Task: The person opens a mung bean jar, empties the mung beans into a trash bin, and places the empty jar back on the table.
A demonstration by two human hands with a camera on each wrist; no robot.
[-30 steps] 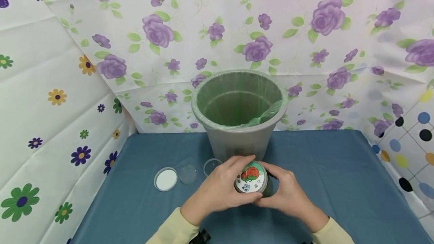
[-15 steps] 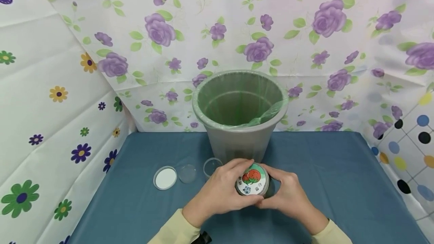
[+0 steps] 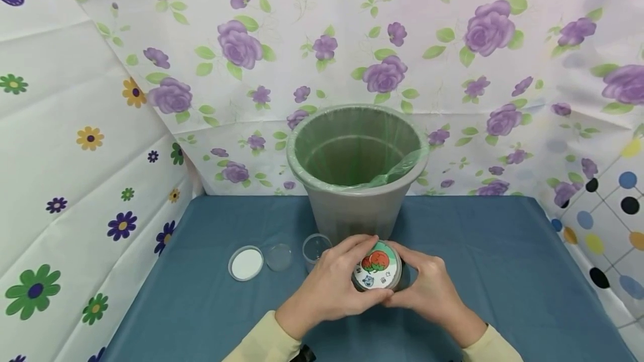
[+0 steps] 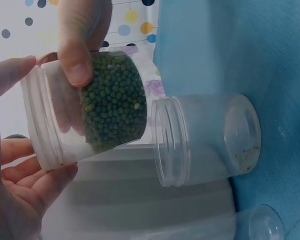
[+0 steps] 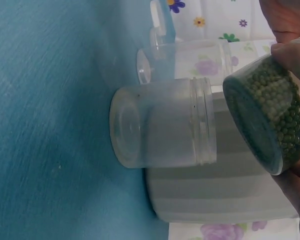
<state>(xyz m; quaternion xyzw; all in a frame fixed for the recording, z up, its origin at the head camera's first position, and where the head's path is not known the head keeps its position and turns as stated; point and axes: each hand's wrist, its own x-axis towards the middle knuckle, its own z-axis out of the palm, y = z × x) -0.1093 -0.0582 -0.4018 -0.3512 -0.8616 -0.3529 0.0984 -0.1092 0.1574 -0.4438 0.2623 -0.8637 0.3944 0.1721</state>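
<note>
A clear jar (image 3: 374,264) with a red-fruit picture on its top is held in both hands over the table. Green beans, which look like mung beans (image 4: 115,100), fill its lower part. My left hand (image 3: 332,278) grips round the lid (image 4: 40,120), thumb and fingers on opposite sides. Lower down, my right hand (image 3: 427,281) holds the jar's body. Beneath the held jar, an uncovered clear jar (image 4: 205,140) stands upright on the table, with small brown specks at its bottom. The head view hides this jar behind the hands.
Another uncovered clear jar (image 3: 315,246) stands to the left of the hands. Farther left lie a clear disc (image 3: 279,257) and a white-centred lid (image 3: 246,263). A grey bin (image 3: 358,205) with a green liner rises behind the hands, against the flowered cloth (image 3: 241,88).
The head view has shifted slightly. Both hands keep hold of the jar in nearly the same place, and slightly more of the uncovered jar at the left shows.
</note>
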